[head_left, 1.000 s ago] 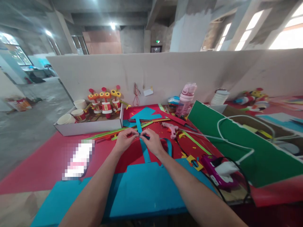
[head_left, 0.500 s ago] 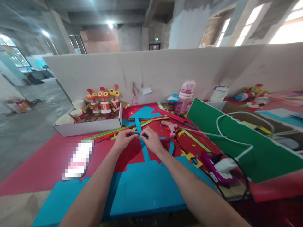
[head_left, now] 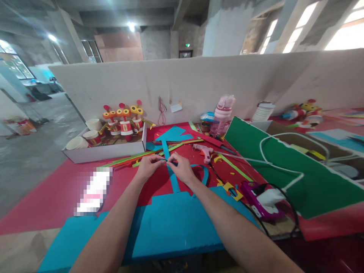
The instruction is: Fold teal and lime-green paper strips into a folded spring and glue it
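My left hand (head_left: 150, 166) and my right hand (head_left: 180, 167) meet over the middle of the table, fingertips almost touching. Both pinch a narrow blue paper strip (head_left: 205, 175); its free length curves out in a loop to the right of my right hand. What the fingertips do to its end is too small to make out. Beneath my hands lies another flat blue strip (head_left: 172, 180), running away from me. A large blue sheet (head_left: 176, 223) covers the near edge under my forearms. Farther off are blue paper pieces (head_left: 172, 133).
A pink glue gun (head_left: 204, 151) lies right of my hands, near a purple power strip (head_left: 261, 203). A green board (head_left: 273, 167) stands at right. At left, a white box (head_left: 113, 151) holds paper-cup figures (head_left: 125, 123). A pink bottle (head_left: 222, 115) stands behind.
My hands stay nearly in place, with only slight finger movement on the blue strip. The whole view has shifted a little.
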`<act>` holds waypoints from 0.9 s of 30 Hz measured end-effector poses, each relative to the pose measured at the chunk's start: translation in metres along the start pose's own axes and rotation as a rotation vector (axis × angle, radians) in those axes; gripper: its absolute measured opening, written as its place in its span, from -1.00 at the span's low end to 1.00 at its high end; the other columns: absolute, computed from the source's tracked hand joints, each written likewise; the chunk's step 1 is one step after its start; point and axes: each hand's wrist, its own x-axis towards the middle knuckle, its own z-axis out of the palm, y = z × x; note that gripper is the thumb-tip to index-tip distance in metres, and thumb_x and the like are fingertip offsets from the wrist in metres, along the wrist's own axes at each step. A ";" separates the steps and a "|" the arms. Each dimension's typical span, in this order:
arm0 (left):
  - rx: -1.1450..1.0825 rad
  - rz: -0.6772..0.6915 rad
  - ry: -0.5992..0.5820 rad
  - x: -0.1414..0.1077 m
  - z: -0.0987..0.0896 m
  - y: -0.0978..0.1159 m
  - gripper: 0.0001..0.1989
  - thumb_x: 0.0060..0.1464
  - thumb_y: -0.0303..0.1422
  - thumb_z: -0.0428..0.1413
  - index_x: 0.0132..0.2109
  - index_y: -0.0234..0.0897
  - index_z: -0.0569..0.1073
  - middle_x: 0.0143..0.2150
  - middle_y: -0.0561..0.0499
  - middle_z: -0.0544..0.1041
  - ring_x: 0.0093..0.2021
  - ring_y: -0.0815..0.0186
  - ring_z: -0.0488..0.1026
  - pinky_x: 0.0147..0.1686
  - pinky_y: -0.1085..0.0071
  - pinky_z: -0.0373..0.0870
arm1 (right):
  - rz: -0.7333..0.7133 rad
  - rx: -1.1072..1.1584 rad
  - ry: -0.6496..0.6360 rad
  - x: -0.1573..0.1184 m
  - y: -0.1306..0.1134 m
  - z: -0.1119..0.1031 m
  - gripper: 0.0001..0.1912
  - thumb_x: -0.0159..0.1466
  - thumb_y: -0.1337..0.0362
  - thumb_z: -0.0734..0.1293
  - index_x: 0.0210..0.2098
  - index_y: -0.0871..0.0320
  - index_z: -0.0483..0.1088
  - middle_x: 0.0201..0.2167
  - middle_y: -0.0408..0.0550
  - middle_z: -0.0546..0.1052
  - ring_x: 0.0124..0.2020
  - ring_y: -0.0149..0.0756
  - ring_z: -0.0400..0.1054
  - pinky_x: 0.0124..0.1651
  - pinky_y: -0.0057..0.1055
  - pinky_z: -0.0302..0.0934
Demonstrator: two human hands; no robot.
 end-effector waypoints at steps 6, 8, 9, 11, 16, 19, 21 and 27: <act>-0.010 -0.007 -0.004 0.000 0.000 -0.001 -0.78 -0.12 -0.25 0.21 -0.34 -0.32 0.57 -0.44 0.00 0.55 -0.44 0.36 0.40 -0.40 0.48 0.28 | 0.007 0.007 -0.001 0.001 0.000 0.000 -0.96 0.14 0.37 0.30 -0.44 0.12 0.35 -0.44 -0.15 0.47 -0.35 -0.33 0.35 -0.25 -0.43 0.18; -0.016 -0.002 -0.010 0.000 0.000 -0.002 -0.79 -0.12 -0.25 0.21 -0.35 -0.31 0.57 -0.45 0.00 0.55 -0.44 0.36 0.40 -0.41 0.48 0.28 | 0.009 0.006 -0.002 0.001 0.000 0.000 -0.96 0.14 0.37 0.30 -0.44 0.12 0.35 -0.45 -0.15 0.47 -0.35 -0.33 0.35 -0.25 -0.43 0.18; -0.015 0.001 -0.012 0.000 0.000 -0.002 -0.79 -0.12 -0.25 0.21 -0.35 -0.31 0.57 -0.45 0.00 0.55 -0.44 0.36 0.40 -0.41 0.48 0.28 | 0.011 0.003 -0.001 0.001 0.000 0.000 -0.96 0.14 0.37 0.30 -0.44 0.12 0.35 -0.45 -0.15 0.47 -0.35 -0.33 0.35 -0.26 -0.43 0.18; -0.010 0.006 -0.015 0.000 0.000 -0.002 -0.79 -0.12 -0.25 0.21 -0.36 -0.31 0.57 -0.44 0.00 0.55 -0.44 0.36 0.40 -0.41 0.48 0.28 | 0.016 0.000 -0.001 0.001 0.000 0.000 -0.96 0.13 0.37 0.31 -0.45 0.12 0.35 -0.45 -0.15 0.47 -0.36 -0.33 0.35 -0.26 -0.43 0.18; -0.011 -0.005 -0.007 0.000 0.000 -0.002 -0.79 -0.13 -0.25 0.21 -0.36 -0.30 0.57 -0.45 0.01 0.55 -0.45 0.36 0.40 -0.43 0.48 0.29 | 0.012 -0.006 -0.004 0.001 0.001 0.000 -0.96 0.13 0.37 0.30 -0.44 0.13 0.35 -0.45 -0.15 0.47 -0.36 -0.33 0.35 -0.26 -0.43 0.18; -0.010 -0.007 -0.008 0.000 0.001 -0.001 -0.79 -0.13 -0.24 0.21 -0.37 -0.30 0.57 -0.45 0.00 0.55 -0.46 0.36 0.39 -0.43 0.48 0.29 | 0.009 -0.009 -0.006 0.000 0.002 0.001 -0.96 0.14 0.36 0.29 -0.44 0.12 0.35 -0.45 -0.15 0.47 -0.35 -0.33 0.35 -0.26 -0.43 0.18; -0.010 -0.002 -0.009 -0.001 0.001 -0.001 -0.79 -0.13 -0.24 0.21 -0.37 -0.30 0.57 -0.46 0.01 0.54 -0.46 0.36 0.39 -0.43 0.48 0.29 | 0.009 -0.013 -0.010 0.000 0.002 0.001 -0.97 0.14 0.36 0.29 -0.44 0.12 0.35 -0.45 -0.15 0.47 -0.35 -0.33 0.35 -0.26 -0.43 0.18; -0.006 0.027 0.005 -0.001 -0.001 -0.002 -0.80 -0.13 -0.24 0.20 -0.39 -0.29 0.58 -0.44 -0.01 0.56 -0.40 0.31 0.44 -0.34 0.43 0.34 | 0.002 -0.025 -0.025 0.001 0.001 -0.001 -0.96 0.14 0.34 0.31 -0.44 0.11 0.36 -0.44 -0.14 0.47 -0.34 -0.31 0.33 -0.23 -0.40 0.18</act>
